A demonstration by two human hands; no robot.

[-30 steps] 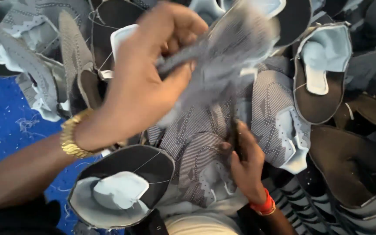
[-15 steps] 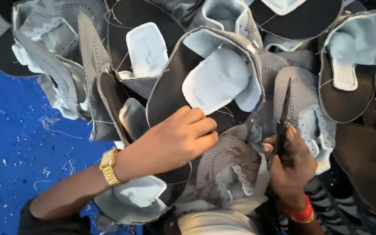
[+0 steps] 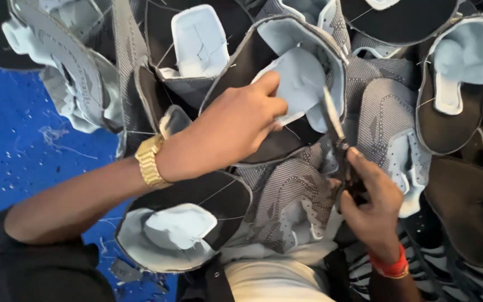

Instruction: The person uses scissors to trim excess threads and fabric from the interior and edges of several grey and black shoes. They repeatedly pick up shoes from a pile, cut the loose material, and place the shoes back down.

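My left hand (image 3: 230, 126), with a gold watch (image 3: 150, 161) at the wrist, grips a grey and black shoe upper (image 3: 286, 67) by its pale blue inner padding. My right hand (image 3: 370, 198), with a red band (image 3: 389, 267) at the wrist, holds small thread scissors (image 3: 334, 126), blades pointing up at the right edge of that upper. Loose threads hang off the upper beside the blades.
A heap of several stitched shoe uppers, grey knit outside and pale blue inside, fills my lap and the space ahead: one (image 3: 180, 226) lies under my left forearm, another (image 3: 459, 72) at the right. A blue floor (image 3: 23, 162) strewn with thread scraps shows at the left.
The upper that my left hand held up high has come down onto the heap. My left hand moved up to its padding, and the scissors moved closer to its edge.
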